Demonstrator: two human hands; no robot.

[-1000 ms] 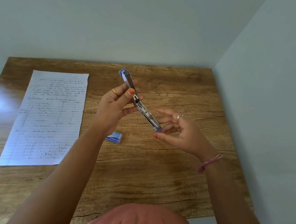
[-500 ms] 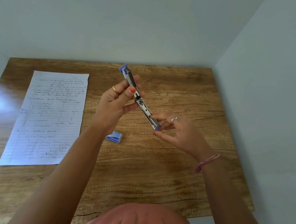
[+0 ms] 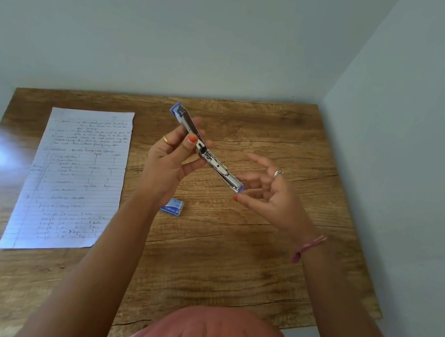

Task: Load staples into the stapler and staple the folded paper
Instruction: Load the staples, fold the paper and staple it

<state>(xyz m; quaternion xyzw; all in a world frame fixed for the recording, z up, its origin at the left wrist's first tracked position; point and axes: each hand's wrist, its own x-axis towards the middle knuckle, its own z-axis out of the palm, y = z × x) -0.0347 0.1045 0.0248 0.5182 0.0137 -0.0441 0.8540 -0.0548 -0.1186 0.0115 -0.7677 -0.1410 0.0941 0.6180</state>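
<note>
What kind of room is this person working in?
Probably a study or home-office corner: a wooden desk pushed into plain walls, a handwritten lined sheet lying on it, and a small box of staples near the stapler.

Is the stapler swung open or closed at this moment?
Open. The stapler is spread out nearly straight in the left hand, its metal channel exposed. Whether staples sit in it cannot be told.

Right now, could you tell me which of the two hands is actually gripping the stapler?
The left hand grips the opened stapler near its middle. The right hand only hovers at its lower end, fingers spread and holding nothing.
</note>
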